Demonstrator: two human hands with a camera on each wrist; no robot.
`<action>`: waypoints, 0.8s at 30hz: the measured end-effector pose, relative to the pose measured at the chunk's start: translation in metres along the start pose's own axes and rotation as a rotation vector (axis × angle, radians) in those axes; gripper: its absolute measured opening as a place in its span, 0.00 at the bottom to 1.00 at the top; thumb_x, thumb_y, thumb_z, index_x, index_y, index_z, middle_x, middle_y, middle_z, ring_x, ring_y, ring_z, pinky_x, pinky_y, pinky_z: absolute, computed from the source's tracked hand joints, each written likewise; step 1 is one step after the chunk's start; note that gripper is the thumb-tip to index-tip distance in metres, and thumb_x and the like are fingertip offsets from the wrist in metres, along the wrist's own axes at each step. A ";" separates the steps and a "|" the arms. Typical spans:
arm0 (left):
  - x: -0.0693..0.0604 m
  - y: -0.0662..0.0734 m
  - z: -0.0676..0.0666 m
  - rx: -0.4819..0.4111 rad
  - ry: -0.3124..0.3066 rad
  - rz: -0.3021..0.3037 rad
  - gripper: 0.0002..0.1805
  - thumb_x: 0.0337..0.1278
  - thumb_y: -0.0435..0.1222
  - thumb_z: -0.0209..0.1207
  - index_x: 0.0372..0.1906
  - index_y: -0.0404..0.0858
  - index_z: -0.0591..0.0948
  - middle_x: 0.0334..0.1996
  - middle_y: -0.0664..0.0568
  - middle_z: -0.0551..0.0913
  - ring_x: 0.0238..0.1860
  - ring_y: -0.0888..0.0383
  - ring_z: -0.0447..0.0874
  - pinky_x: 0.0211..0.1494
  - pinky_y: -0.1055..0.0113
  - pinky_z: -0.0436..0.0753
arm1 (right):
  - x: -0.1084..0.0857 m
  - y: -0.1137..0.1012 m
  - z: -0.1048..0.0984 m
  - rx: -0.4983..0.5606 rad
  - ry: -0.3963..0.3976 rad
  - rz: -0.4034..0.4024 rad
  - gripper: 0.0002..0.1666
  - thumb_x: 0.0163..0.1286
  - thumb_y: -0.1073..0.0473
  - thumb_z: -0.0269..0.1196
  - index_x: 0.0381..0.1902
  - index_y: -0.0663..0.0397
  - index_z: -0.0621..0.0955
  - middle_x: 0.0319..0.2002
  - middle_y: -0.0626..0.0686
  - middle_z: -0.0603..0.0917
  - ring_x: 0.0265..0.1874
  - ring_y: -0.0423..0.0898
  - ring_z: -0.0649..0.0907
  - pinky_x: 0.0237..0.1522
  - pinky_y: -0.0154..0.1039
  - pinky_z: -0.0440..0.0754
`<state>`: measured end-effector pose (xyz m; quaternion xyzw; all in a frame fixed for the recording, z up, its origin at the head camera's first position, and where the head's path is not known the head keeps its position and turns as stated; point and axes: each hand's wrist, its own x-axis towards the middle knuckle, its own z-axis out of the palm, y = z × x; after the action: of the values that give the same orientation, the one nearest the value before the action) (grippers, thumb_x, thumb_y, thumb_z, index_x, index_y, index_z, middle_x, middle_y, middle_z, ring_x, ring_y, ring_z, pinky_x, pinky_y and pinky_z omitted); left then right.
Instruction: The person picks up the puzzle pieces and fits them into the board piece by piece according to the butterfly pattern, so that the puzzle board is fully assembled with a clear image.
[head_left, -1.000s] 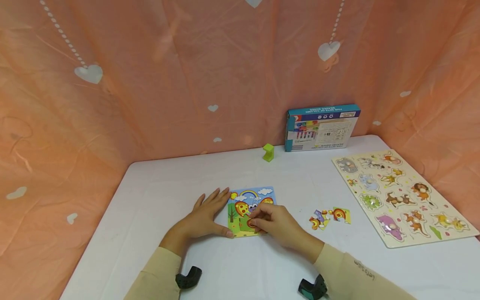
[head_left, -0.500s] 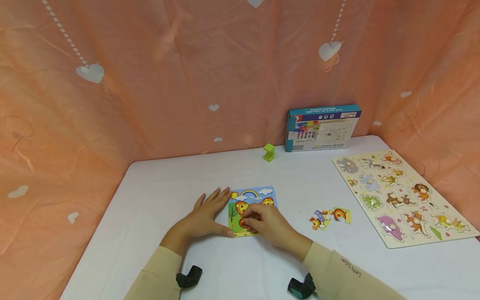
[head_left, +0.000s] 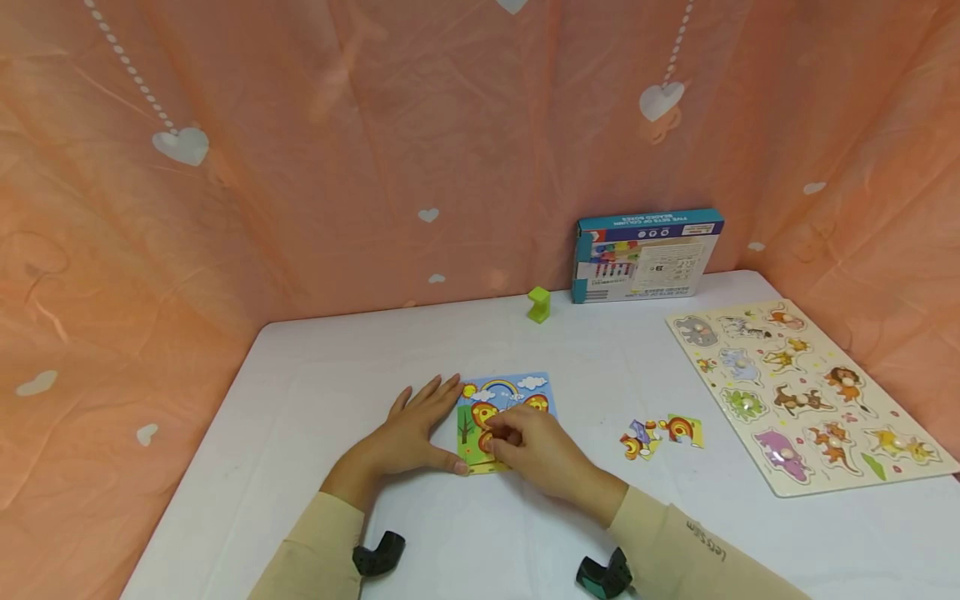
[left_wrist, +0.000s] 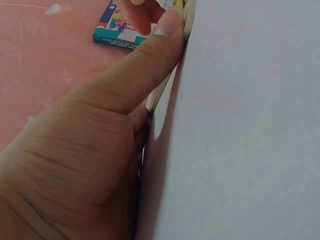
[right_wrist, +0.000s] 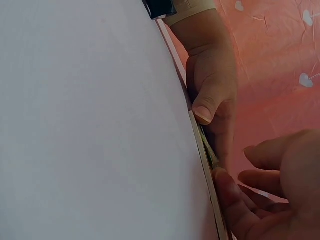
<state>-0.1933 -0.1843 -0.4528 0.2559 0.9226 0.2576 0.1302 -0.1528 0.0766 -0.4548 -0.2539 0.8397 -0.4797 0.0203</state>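
Observation:
A small square jigsaw puzzle (head_left: 510,388) with a rainbow, clouds and part of a butterfly lies on the white table. My left hand (head_left: 408,433) rests along its left side, fingers spread, thumb (left_wrist: 150,50) on the near left corner. Over the puzzle's lower middle, my right hand (head_left: 543,450) pinches a puzzle piece (right_wrist: 209,147), which appears tilted against the board in the right wrist view. My fingers hide most of that piece and the picture beneath. Two loose puzzle pieces, a purple-and-yellow one (head_left: 640,439) and one with an orange spiral (head_left: 681,429), lie to the right.
At the right lies a large animal peg puzzle board (head_left: 810,400). A blue-and-white box (head_left: 647,257) stands at the back against the pink curtain (head_left: 480,167), with a small green block (head_left: 538,305) to its left.
My right hand has shifted left over the puzzle with the piece, then stayed nearly in place over the last half second. The left hand has not moved.

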 end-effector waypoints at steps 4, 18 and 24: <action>0.000 0.000 0.000 0.001 0.005 0.001 0.69 0.47 0.64 0.80 0.89 0.45 0.57 0.88 0.54 0.50 0.88 0.46 0.36 0.83 0.39 0.28 | -0.002 -0.002 -0.001 -0.037 0.004 -0.024 0.10 0.78 0.63 0.70 0.52 0.62 0.90 0.43 0.47 0.85 0.39 0.41 0.82 0.43 0.38 0.84; 0.000 0.001 0.000 0.003 0.005 0.003 0.69 0.46 0.64 0.80 0.89 0.44 0.57 0.88 0.54 0.50 0.88 0.46 0.36 0.83 0.40 0.28 | -0.007 -0.008 -0.008 -0.189 -0.116 -0.115 0.20 0.82 0.57 0.67 0.66 0.57 0.86 0.61 0.51 0.87 0.61 0.48 0.83 0.65 0.51 0.82; 0.000 -0.001 0.001 0.000 0.003 0.000 0.70 0.47 0.66 0.79 0.90 0.45 0.56 0.88 0.55 0.50 0.88 0.47 0.36 0.83 0.41 0.28 | -0.008 -0.007 -0.007 -0.396 -0.223 -0.235 0.18 0.80 0.56 0.69 0.63 0.53 0.88 0.59 0.45 0.88 0.65 0.47 0.81 0.69 0.50 0.78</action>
<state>-0.1930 -0.1844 -0.4541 0.2557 0.9228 0.2579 0.1289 -0.1447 0.0833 -0.4468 -0.4001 0.8745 -0.2740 0.0068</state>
